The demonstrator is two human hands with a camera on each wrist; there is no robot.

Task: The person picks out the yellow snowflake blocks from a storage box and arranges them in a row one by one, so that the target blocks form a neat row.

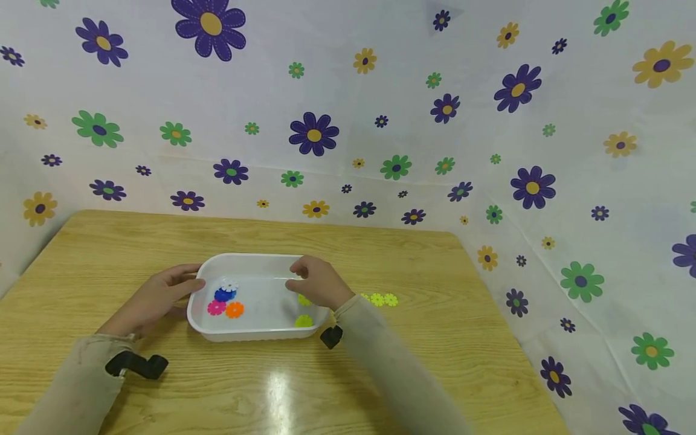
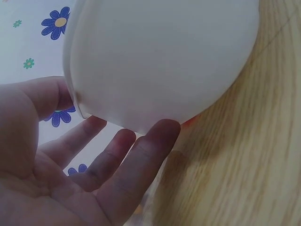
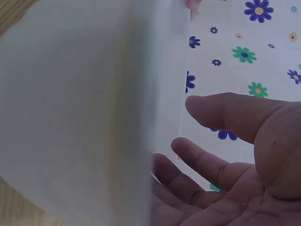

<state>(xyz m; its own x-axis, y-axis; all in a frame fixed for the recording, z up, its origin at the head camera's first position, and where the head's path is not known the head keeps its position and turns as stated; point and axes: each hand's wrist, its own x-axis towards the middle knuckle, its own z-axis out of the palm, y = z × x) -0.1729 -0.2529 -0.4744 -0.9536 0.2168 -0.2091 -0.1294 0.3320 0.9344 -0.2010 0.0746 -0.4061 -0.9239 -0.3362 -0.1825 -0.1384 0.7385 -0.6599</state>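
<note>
A white plastic tray (image 1: 255,332) stands on the wooden table. My left hand (image 1: 154,300) holds its left end, thumb over the rim and fingers against the outer wall; the left wrist view shows this hand (image 2: 89,165) close up. Inside, on the left, lie flower-shaped discs: white (image 1: 229,286), blue (image 1: 225,295), pink (image 1: 216,307) and orange (image 1: 234,310). Yellow discs (image 1: 304,321) lie at the right end, one partly hidden by my right hand (image 1: 321,283). That hand hovers over the tray's right side, thumb and fingers apart; nothing shows between them in the right wrist view.
To the right of the tray, a short row of yellow discs (image 1: 377,299) lies on the table (image 1: 424,362), its left end partly covered by my right sleeve. A white flower-printed cloth (image 1: 348,96) hangs behind the table and along its right side.
</note>
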